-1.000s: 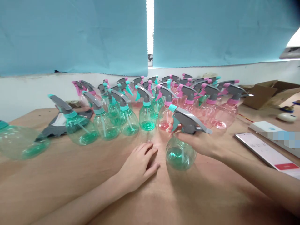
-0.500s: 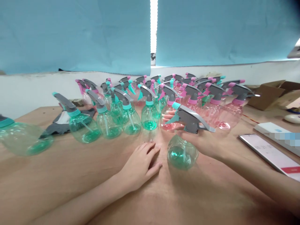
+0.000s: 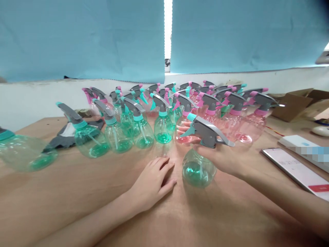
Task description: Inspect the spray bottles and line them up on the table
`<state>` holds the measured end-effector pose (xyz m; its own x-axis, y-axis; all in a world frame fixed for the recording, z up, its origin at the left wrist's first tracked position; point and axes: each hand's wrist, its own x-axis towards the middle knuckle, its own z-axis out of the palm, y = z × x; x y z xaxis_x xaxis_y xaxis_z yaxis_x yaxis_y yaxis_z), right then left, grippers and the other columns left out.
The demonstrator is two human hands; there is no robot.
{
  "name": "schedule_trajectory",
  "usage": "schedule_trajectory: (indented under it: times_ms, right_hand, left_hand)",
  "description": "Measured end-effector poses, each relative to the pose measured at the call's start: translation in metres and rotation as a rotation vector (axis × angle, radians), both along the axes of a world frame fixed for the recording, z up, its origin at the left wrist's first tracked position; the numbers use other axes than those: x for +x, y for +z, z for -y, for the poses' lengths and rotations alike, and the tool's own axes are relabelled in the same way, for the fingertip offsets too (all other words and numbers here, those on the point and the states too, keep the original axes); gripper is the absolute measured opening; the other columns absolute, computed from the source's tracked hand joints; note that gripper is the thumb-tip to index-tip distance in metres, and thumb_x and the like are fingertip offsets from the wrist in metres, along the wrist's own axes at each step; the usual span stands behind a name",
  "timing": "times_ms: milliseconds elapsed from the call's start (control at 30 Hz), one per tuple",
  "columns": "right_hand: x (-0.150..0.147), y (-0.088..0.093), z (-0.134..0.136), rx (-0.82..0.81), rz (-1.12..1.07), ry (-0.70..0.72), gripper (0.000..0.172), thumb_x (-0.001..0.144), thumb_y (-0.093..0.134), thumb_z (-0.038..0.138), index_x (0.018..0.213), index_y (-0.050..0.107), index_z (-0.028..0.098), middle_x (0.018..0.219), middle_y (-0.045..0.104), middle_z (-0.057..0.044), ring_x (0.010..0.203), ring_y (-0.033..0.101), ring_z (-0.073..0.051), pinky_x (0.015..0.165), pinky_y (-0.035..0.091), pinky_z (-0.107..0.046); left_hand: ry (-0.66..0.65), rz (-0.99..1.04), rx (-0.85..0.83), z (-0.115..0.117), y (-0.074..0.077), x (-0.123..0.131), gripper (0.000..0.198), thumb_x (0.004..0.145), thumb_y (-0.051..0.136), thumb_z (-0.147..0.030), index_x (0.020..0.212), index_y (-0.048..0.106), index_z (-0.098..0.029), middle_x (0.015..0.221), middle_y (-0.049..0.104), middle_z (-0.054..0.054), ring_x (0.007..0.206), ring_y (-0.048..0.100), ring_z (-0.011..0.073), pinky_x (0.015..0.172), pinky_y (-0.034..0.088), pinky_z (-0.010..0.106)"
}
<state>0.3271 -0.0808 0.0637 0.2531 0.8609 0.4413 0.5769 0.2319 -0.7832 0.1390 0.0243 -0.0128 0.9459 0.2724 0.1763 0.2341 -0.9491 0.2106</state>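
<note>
In the head view a green spray bottle point(image 3: 199, 169) stands upright on the table, with a grey head and a turquoise nozzle. My right hand point(image 3: 221, 156) is wrapped round its neck just under the head. The thumb crosses the front, and the other fingertips show behind the trigger. To the left of this bottle, my left hand point(image 3: 154, 180) lies on the tabletop, fingers spread and holding nothing. Beyond it stands another green spray bottle point(image 3: 163, 133), apart from the hand.
Several green and pink spray bottles point(image 3: 210, 106) fill the table's back. One more green bottle point(image 3: 28, 156) stands at the far left, near a dark cloth point(image 3: 63, 137). A phone point(image 3: 295, 169), a white box point(image 3: 303, 145) and a cardboard box point(image 3: 293, 104) are on the right.
</note>
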Motion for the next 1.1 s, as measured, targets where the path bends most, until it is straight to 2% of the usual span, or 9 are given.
schedule_trajectory:
  times_ms: [133, 300, 467, 667, 867, 1100]
  right_hand:
    - [0.0018, -0.0030, -0.0024, 0.005, -0.038, 0.028, 0.029, 0.067, 0.045, 0.013, 0.086, 0.063, 0.026, 0.080, 0.071, 0.001, 0.074, 0.065, -0.020, 0.068, 0.053, -0.034]
    - [0.0034, -0.0080, -0.0039, 0.080, -0.125, 0.076, 0.026, 0.069, 0.047, 0.013, 0.087, 0.061, 0.026, 0.101, 0.071, -0.001, 0.094, 0.066, -0.022, 0.082, 0.053, -0.037]
    - [0.0044, -0.0088, -0.0022, 0.018, -0.110, 0.038, 0.020, 0.069, 0.048, 0.015, 0.083, 0.059, 0.025, 0.089, 0.072, -0.002, 0.082, 0.068, -0.024, 0.071, 0.056, -0.038]
    - [0.0014, -0.0033, -0.0019, 0.050, -0.141, 0.076, 0.024, 0.068, 0.049, 0.012, 0.084, 0.061, 0.026, 0.110, 0.070, 0.000, 0.102, 0.066, -0.022, 0.091, 0.052, -0.039]
    - [0.0006, -0.0026, -0.0023, 0.051, -0.118, 0.083, 0.039, 0.069, 0.046, 0.010, 0.098, 0.065, 0.027, 0.098, 0.073, 0.001, 0.102, 0.066, -0.023, 0.090, 0.052, -0.040]
    - [0.0050, -0.0086, -0.0018, 0.001, -0.053, 0.073, 0.036, 0.072, 0.047, 0.009, 0.096, 0.066, 0.028, 0.092, 0.074, 0.002, 0.087, 0.068, -0.020, 0.082, 0.054, -0.037]
  left_hand:
    - [-0.010, 0.007, 0.002, -0.0009, -0.0001, -0.0003, 0.041, 0.094, 0.051, -0.036, 0.130, 0.050, -0.016, 0.138, 0.048, 0.015, 0.129, 0.042, 0.0309, 0.105, 0.036, 0.050]
    - [-0.005, 0.008, 0.007, -0.0009, 0.0002, -0.0011, 0.041, 0.094, 0.051, -0.036, 0.130, 0.049, -0.016, 0.138, 0.048, 0.015, 0.128, 0.043, 0.0308, 0.105, 0.037, 0.049]
    - [-0.006, 0.016, 0.002, -0.0002, 0.0006, -0.0008, 0.040, 0.094, 0.051, -0.035, 0.130, 0.049, -0.018, 0.138, 0.049, 0.014, 0.128, 0.043, 0.0312, 0.104, 0.037, 0.049]
    - [-0.002, 0.021, 0.010, 0.0007, 0.0014, -0.0008, 0.040, 0.094, 0.052, -0.035, 0.129, 0.050, -0.017, 0.138, 0.049, 0.014, 0.128, 0.043, 0.0309, 0.104, 0.038, 0.048]
    - [-0.001, 0.019, 0.001, 0.0002, 0.0017, -0.0006, 0.040, 0.094, 0.051, -0.035, 0.129, 0.050, -0.017, 0.139, 0.048, 0.014, 0.128, 0.043, 0.0308, 0.105, 0.037, 0.048]
    - [-0.005, 0.012, -0.005, 0.0006, 0.0018, -0.0004, 0.041, 0.094, 0.052, -0.035, 0.130, 0.050, -0.016, 0.138, 0.049, 0.015, 0.128, 0.043, 0.0312, 0.105, 0.037, 0.048]
